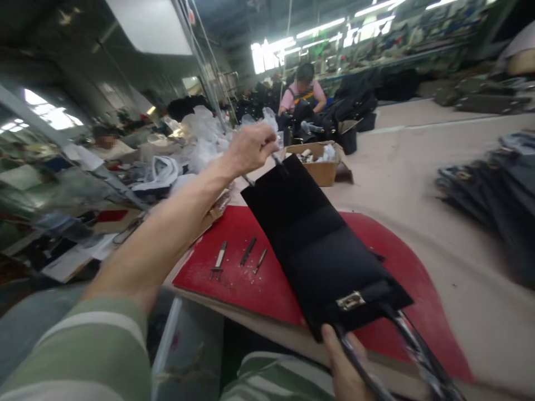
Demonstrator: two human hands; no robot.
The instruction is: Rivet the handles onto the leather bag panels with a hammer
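A black handbag (317, 245) with a silver clasp lies stretched over a red mat (242, 273). My left hand (248, 149) is raised at the bag's far corner, fingers closed on a thin metal tool that touches that corner. My right hand (345, 367) grips the bag's near edge by its dark strap, which trails off to the lower right.
Three small metal tools (240, 257) lie on the red mat left of the bag. A cardboard box (320, 161) stands behind it. Stacks of dark bags (493, 189) sit at the right. Other people work at tables in the background. Clutter fills the left bench.
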